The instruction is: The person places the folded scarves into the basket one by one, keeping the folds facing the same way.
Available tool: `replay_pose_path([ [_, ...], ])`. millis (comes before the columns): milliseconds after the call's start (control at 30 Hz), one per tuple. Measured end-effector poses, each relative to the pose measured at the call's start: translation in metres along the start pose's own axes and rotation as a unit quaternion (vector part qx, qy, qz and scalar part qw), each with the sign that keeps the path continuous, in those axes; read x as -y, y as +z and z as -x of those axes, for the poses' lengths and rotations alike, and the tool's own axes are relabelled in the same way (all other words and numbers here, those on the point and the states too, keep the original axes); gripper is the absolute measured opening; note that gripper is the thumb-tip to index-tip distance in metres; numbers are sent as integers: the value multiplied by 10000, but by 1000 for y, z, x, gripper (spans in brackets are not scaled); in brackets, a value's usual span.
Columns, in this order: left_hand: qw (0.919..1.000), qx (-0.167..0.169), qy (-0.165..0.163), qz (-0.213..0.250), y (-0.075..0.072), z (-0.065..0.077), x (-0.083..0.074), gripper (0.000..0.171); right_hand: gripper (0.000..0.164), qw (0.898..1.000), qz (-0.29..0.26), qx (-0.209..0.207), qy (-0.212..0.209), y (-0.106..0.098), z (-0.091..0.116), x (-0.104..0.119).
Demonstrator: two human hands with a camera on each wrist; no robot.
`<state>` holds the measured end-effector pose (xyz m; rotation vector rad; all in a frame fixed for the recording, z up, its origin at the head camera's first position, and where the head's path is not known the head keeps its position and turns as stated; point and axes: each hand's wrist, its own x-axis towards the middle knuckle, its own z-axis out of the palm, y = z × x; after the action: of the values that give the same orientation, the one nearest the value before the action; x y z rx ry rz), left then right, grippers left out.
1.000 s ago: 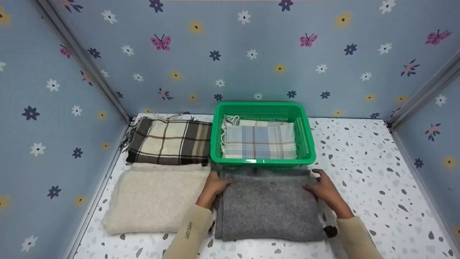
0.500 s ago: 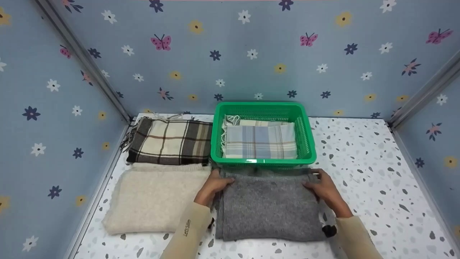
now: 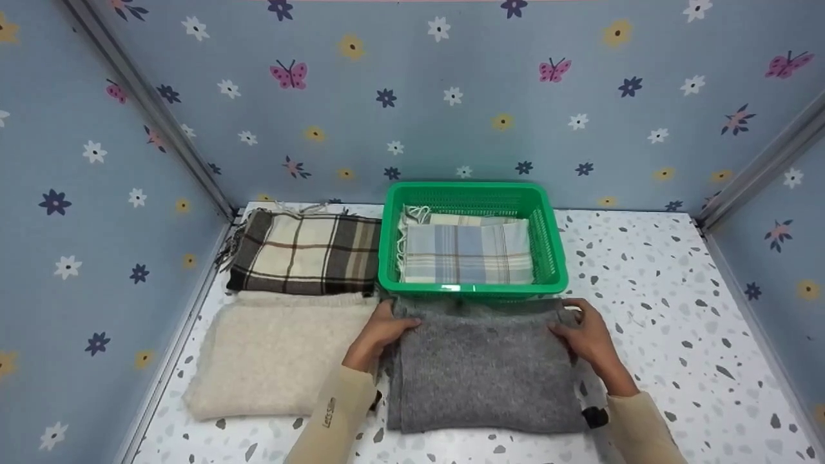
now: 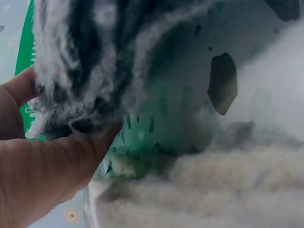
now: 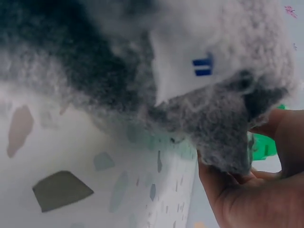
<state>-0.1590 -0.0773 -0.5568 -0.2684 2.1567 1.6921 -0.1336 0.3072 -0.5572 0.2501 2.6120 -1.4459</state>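
Observation:
A folded grey scarf (image 3: pixel 486 374) lies on the speckled table in front of the green basket. My left hand (image 3: pixel 383 330) grips its far left corner, thumb on top and fingers at the far edge. At the far right corner my right hand (image 3: pixel 585 332) pinches the cloth the same way. The left wrist view has the grey layers (image 4: pixel 85 71) between thumb and fingers. In the right wrist view a white label (image 5: pixel 190 61) with blue marks shows on the grey cloth (image 5: pixel 218 128), whose corner sits in the right hand's grasp.
The green basket (image 3: pixel 472 289) behind the grey scarf holds a folded blue and cream plaid scarf (image 3: pixel 467 254). To its left lies a folded black and cream plaid scarf (image 3: pixel 303 251) with fringe. A cream fluffy scarf (image 3: pixel 277 361) is beside the left forearm. Patterned walls enclose the table.
Both hands stay at the far corners of the grey scarf. The right hand and the cloth corner in it have risen slightly; the left forearm has shifted a little left.

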Motion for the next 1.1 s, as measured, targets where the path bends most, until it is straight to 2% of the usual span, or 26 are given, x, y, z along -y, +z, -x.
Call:
replay_pose_path([
  [200, 9974, 276, 590, 296, -6, 7, -5, 74, 55, 9996, -172, -47, -204, -9, 7, 7],
  [367, 9957, 352, 777, 360, -10, 13, -8, 71, 61, 9992, -262, 0, -316, -16, 13, 15],
  [600, 9949, 457, 787, 426, -15, 17, -11, 70, 72, 9989, -360, 54, -297, -24, 20, 23],
  [833, 9953, 457, 765, 379, -19, 23, -17, 71, 66, 9981, -449, 59, -414, -30, 25, 30],
  [1100, 9954, 446, 767, 368, -23, 28, -23, 81, 59, 9969, -465, 51, -639, -34, 32, 36],
])
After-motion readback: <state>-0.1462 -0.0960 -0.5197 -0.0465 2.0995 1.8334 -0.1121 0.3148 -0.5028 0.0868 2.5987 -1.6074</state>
